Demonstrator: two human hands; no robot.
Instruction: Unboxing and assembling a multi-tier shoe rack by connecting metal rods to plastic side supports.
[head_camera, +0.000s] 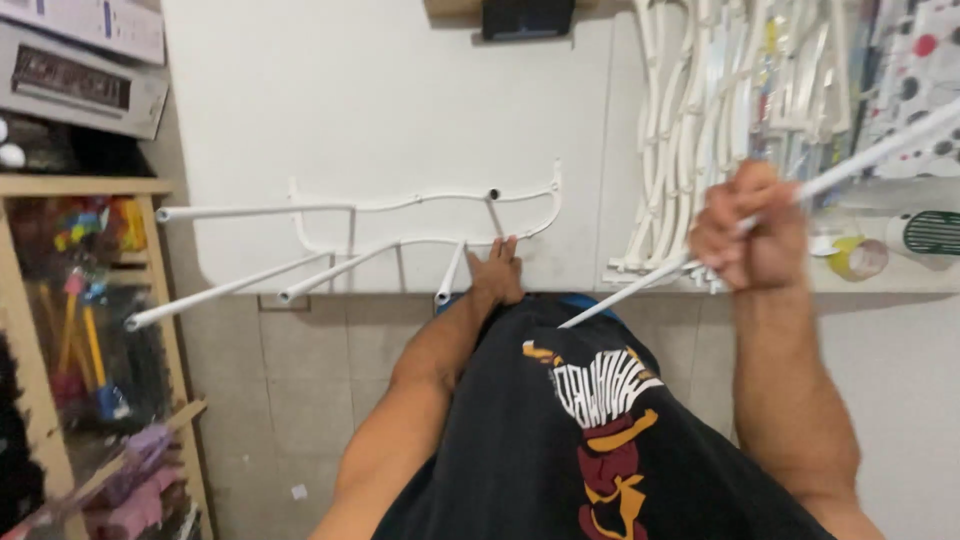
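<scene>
My right hand (750, 228) is clenched around a long white rod (860, 155), held slantwise from lower left to upper right above the white table (380, 90). My left hand (497, 270) rests fingers-down on the table's near edge. It presses on the white wire rack (400, 225) where one prong meets the frame. The rack lies flat with several white prongs sticking out toward me over the table edge.
A stack of white plastic frames (690, 130) lies on the table right of my hands, with tape rolls (860, 258) beside it. A wooden shelf (60, 330) with colourful toys stands at the left. Grey tiled floor lies below.
</scene>
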